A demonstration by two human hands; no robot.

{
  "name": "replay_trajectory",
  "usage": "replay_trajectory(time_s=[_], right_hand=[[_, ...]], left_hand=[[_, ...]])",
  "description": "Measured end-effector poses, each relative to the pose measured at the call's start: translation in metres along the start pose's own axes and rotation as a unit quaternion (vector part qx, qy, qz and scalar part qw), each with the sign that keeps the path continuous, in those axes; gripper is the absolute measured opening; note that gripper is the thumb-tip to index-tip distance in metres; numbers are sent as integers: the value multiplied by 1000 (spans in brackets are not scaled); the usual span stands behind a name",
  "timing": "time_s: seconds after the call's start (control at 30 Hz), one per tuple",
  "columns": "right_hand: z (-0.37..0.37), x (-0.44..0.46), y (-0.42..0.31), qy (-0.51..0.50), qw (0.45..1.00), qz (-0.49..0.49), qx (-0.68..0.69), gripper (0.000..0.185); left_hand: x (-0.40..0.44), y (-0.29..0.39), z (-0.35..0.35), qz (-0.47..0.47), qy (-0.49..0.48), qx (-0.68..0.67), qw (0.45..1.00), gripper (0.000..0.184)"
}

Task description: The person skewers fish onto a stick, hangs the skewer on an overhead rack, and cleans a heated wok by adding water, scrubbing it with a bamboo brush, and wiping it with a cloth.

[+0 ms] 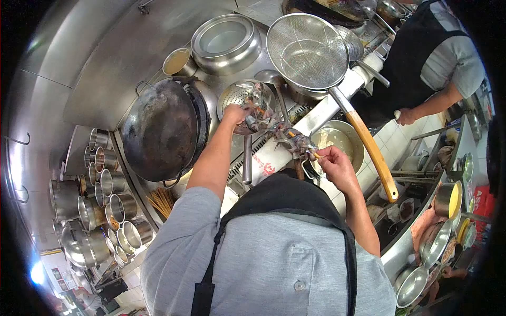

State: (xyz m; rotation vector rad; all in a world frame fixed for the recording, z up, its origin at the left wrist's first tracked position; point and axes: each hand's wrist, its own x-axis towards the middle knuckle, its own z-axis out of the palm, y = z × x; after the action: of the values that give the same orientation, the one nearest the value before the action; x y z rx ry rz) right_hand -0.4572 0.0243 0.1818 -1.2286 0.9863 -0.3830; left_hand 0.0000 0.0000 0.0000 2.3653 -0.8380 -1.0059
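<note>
My left hand [235, 114] is over a round perforated strainer [232, 97], its fingers closed at the edge of a heap of dark grey, shiny pieces [258, 113] with orange bits. What those fingers hold is hidden. The pieces look like raw seafood, but I cannot tell the kind. To the right, my right hand [338, 169] pinches the yellow-orange end of a similar grey piece [296, 142]. That piece hangs between the strainer and a pot of pale liquid [340, 138]. The strainer's metal handle [247, 160] points towards me.
A large dark wok [161, 129] stands left. Behind are a lidless steel pot [226, 45] and a small pot of brown liquid [179, 62]. A wire-mesh skimmer [307, 51] has a long wooden handle reaching right. Another person [421, 58] stands at the right.
</note>
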Motion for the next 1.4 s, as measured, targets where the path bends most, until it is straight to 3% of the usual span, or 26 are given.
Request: replay_trajectory(time_s=[0.17, 0.47, 0.67, 1.07, 1.17, 1.4], right_hand=[[3, 8, -16, -21, 999, 3, -30, 17], [12, 12, -22, -27, 995, 1, -92, 15], [17, 18, -7, -22, 993, -27, -112, 16], [26, 20, -11, -12, 993, -35, -109, 15], [28, 21, -6, -17, 994, -56, -98, 16], [33, 26, 12, -3, 993, -73, -89, 17]], left_hand=[[-13, 14, -22, -12, -13, -215, 976, 27], [-12, -3, -15, 33, -11, -249, 968, 31], [-11, 0, -16, -19, -23, -307, 951, 33], [-18, 17, -16, 101, 59, -138, 984, 33], [-21, 21, -24, 182, 88, 36, 979, 32], [-20, 26, -32, 186, 70, -21, 980, 32]])
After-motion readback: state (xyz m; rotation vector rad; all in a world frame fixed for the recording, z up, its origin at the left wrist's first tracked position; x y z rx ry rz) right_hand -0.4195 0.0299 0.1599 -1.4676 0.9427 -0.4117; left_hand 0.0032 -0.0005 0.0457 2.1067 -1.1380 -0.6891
